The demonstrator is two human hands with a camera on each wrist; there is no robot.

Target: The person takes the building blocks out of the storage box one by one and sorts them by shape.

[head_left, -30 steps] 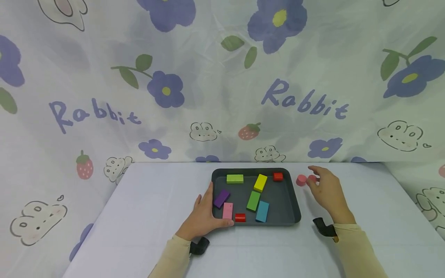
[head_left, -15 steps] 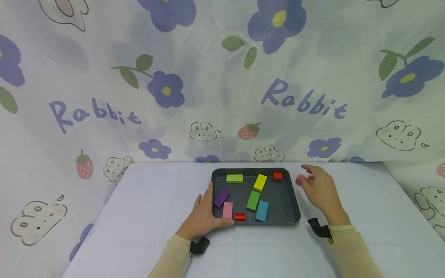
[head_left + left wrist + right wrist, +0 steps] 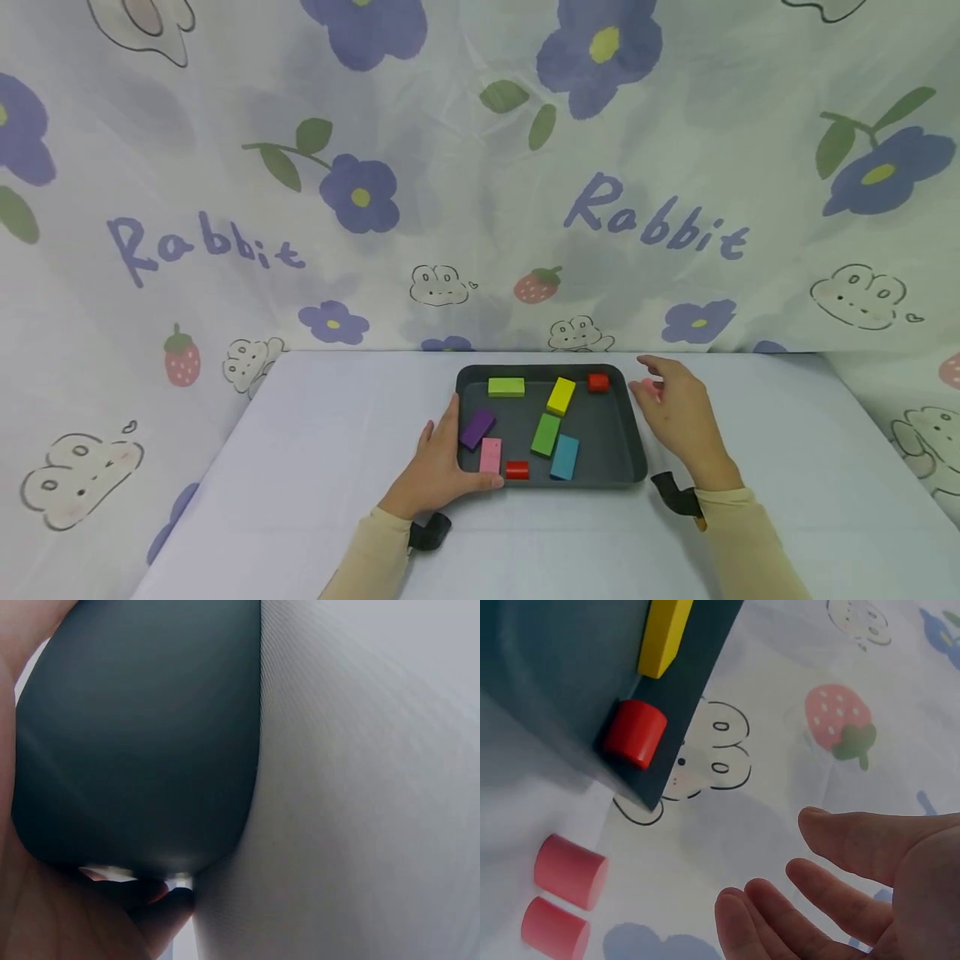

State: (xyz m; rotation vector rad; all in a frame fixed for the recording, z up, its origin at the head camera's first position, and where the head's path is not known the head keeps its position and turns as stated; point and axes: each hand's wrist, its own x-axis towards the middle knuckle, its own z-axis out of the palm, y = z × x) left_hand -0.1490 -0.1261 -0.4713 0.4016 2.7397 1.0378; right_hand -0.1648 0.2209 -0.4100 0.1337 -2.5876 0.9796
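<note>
My left hand [image 3: 435, 467] grips the near left corner of a dark grey tray [image 3: 615, 482], thumb along the front rim and fingers along the left side. In the left wrist view that hand [image 3: 52, 907] wraps the tray's outer wall [image 3: 142, 742]. Just off the tray's far right corner is my right hand [image 3: 686, 421], thumb and fingers spread apart with nothing held. Two pink cylinders [image 3: 571, 871] lie side by side on the table there; in the head view the right hand mostly hides them. A red cylinder [image 3: 636, 733] lies in the tray's nearest corner.
Inside the tray are a lime block [image 3: 506, 387], a yellow block [image 3: 561, 397], a green block [image 3: 545, 436], a blue block [image 3: 565, 457], a purple block [image 3: 477, 429], a pink block [image 3: 491, 456] and a second red cylinder [image 3: 517, 470]. A patterned cloth [image 3: 465, 208] hangs behind the table.
My right hand has moved left, over the pink cylinders and closer to the tray's right edge, covering more of them. The left hand and tray have stayed in place.
</note>
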